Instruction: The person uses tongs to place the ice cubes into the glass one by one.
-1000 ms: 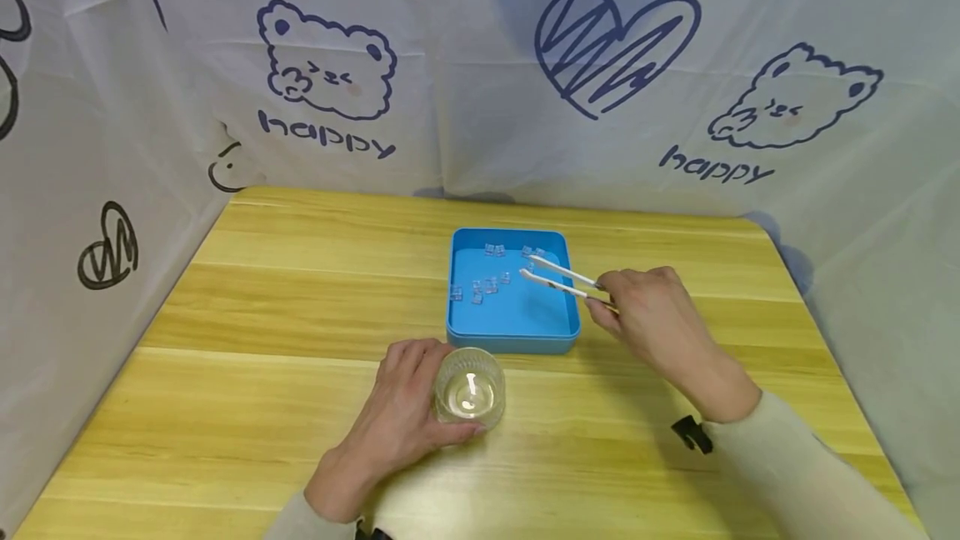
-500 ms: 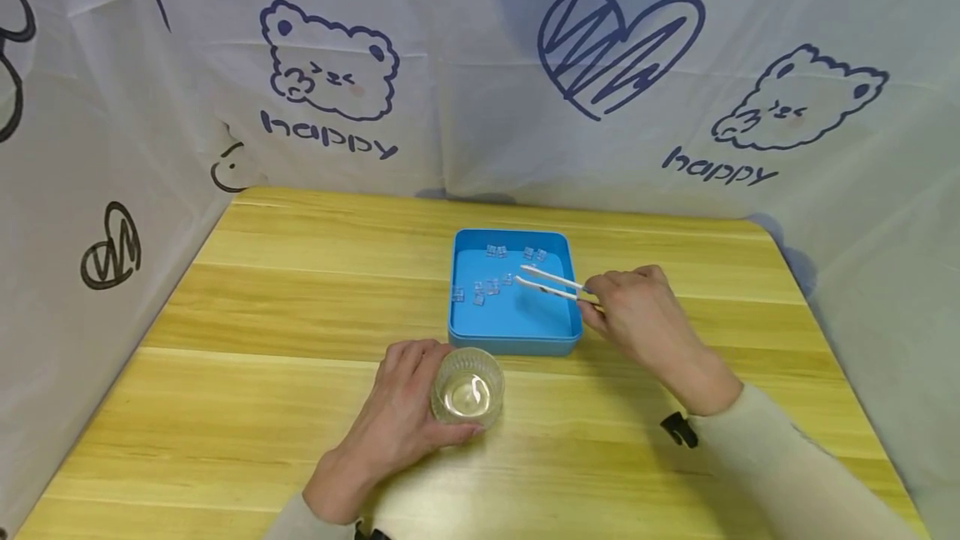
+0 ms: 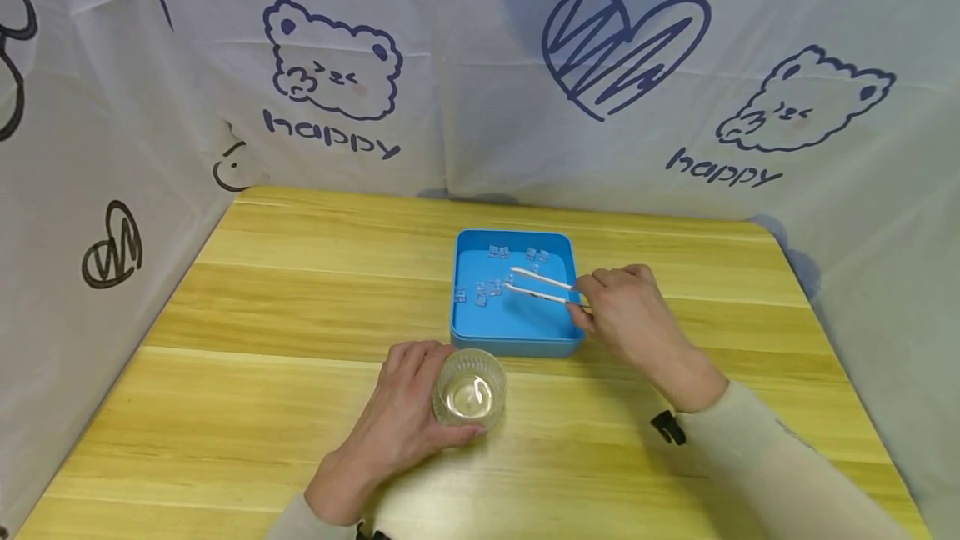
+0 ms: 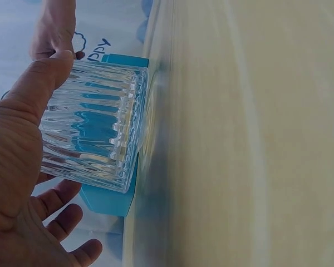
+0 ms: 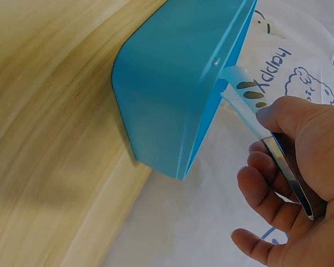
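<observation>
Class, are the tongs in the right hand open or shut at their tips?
Open: in the head view, the two arms of the tongs stand apart, with the blue box visible between them.

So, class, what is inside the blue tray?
Small clear cubes lie scattered in the blue tray, and the tongs reach inside. The tongs and right hand hide strips of its floor and right wall from view.

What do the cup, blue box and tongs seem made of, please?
Cup: probably glass, perhaps clear plastic; transparent, ribbed, glinting.
Blue box: likely plastic, possibly painted metal; smooth, evenly coloured, faintly glossy.
Tongs: a reflective strip suggests metal; the pale, smooth sections may be plastic.
</observation>
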The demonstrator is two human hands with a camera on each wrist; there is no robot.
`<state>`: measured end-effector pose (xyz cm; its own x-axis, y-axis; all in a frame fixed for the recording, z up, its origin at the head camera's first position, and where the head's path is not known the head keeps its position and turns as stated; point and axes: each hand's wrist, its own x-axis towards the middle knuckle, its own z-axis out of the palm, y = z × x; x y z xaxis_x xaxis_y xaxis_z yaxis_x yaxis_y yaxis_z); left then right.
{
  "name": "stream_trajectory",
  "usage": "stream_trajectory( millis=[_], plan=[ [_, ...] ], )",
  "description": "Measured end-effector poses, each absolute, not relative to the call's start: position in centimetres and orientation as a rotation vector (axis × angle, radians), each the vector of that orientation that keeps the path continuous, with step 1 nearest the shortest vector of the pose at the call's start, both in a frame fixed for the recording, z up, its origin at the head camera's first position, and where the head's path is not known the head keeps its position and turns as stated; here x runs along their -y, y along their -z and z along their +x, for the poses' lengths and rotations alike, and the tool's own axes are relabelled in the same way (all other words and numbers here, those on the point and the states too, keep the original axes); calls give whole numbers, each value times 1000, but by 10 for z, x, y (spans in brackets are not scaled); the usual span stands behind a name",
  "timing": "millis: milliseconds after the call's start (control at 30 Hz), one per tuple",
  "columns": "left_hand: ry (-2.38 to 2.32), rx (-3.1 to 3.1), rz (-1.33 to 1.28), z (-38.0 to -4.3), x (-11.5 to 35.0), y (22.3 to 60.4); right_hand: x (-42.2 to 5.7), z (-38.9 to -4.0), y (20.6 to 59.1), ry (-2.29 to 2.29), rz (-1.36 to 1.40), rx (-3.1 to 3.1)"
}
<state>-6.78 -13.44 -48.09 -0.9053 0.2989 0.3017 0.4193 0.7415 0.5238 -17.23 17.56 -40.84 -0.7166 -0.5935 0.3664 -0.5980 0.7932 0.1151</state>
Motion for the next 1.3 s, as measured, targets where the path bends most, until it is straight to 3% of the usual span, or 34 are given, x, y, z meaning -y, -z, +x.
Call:
stream_trajectory(
  millis=[1300],
  plan=[
    [942,2777,-586,-70,132,481,-140,-187,427,-47,1055,2666]
  ],
)
